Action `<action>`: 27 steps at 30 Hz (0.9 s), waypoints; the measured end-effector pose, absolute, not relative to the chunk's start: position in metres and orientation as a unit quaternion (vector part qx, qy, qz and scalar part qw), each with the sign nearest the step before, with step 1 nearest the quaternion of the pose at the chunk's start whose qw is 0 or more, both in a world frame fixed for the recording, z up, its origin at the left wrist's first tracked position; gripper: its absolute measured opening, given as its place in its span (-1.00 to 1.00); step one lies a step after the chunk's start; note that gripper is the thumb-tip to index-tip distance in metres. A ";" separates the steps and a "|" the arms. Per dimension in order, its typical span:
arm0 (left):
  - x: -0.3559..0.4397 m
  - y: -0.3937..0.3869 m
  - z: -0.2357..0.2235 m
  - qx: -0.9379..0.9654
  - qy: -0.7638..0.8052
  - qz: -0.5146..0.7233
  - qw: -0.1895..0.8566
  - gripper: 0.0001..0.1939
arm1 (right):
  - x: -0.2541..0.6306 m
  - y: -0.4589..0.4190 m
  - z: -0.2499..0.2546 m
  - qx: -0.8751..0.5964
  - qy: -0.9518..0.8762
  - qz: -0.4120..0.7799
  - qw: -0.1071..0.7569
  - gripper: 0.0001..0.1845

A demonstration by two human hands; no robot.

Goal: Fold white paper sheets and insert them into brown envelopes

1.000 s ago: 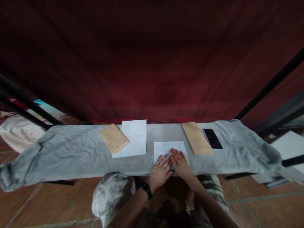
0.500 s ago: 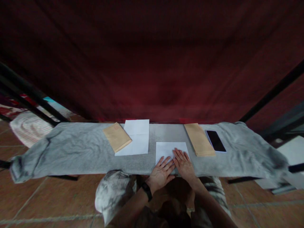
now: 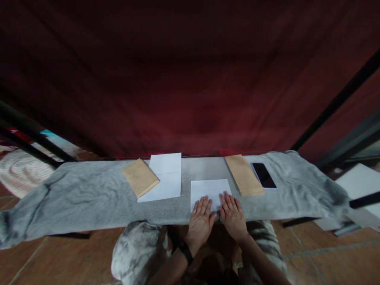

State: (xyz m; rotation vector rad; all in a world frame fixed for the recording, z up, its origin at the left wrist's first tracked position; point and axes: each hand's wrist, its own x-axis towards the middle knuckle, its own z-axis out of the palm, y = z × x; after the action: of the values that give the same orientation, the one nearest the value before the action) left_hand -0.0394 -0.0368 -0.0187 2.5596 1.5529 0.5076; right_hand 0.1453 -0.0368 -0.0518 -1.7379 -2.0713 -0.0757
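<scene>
Both hands rest on a white sheet of paper (image 3: 209, 187) at the near edge of the cloth-covered surface. My left hand (image 3: 201, 219) lies flat on its left part, fingers stretched out. On the right part lies my right hand (image 3: 232, 215), its fingers flat and slightly spread. The two thumbs are close to each other near the sheet's near edge. To the left, a brown envelope (image 3: 140, 178) partly covers another white sheet (image 3: 170, 178) that has crease lines. A longer brown envelope (image 3: 244, 176) lies just right of the paper under my hands.
A dark-screened phone (image 3: 264, 175) lies beside the right envelope. Grey cloth (image 3: 95, 194) covers the narrow surface, rumpled at both ends. A dark red curtain (image 3: 190, 99) hangs behind. Black bars (image 3: 329, 111) slant at the sides, above a tiled floor (image 3: 323, 249).
My hands have moved apart: the right hand has slid right and nearer to me, the left a little left. The view has shifted slightly. The envelopes and phone lie as before.
</scene>
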 end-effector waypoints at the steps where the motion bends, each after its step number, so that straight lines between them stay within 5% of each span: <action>1: -0.033 -0.032 -0.019 0.840 0.513 0.168 0.058 -0.47 | 0.145 -0.037 -0.052 -0.628 -0.746 -0.028 0.218 -0.44; 13: -0.005 0.036 -0.028 0.834 0.532 0.134 0.057 -0.43 | 0.143 -0.035 -0.052 -0.634 -0.745 -0.072 0.194 -0.46; 27: -0.021 0.028 -0.031 0.867 0.481 0.127 -0.004 -0.41 | 0.147 -0.034 -0.059 -0.627 -0.749 -0.104 0.188 -0.44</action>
State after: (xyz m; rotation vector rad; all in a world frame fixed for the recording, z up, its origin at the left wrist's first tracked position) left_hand -0.0208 0.0276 -0.0308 2.7322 1.5163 0.3990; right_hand 0.1469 -0.0342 -0.0585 -1.7637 -2.1076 -0.2916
